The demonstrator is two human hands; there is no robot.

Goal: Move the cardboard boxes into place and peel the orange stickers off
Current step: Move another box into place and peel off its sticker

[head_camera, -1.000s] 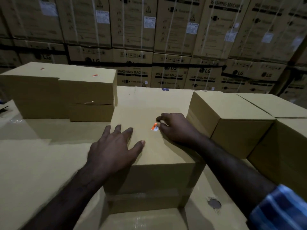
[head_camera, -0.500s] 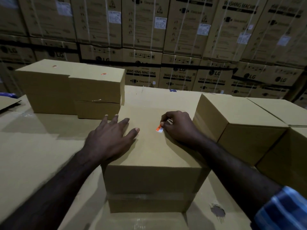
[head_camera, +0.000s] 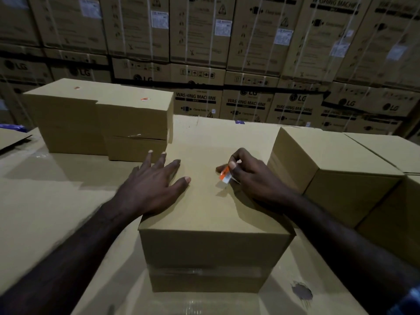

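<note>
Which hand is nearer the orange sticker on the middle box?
Right. The right hand pinches the orange sticker, lifting it off the middle box. The left hand lies flat on the box top, apart from the sticker, to its left.

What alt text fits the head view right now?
The right hand pinches an orange sticker, lifting it off the top of the middle cardboard box, while the left hand presses flat on that box. More plain boxes flank it; washing machine cartons stand behind.
</note>
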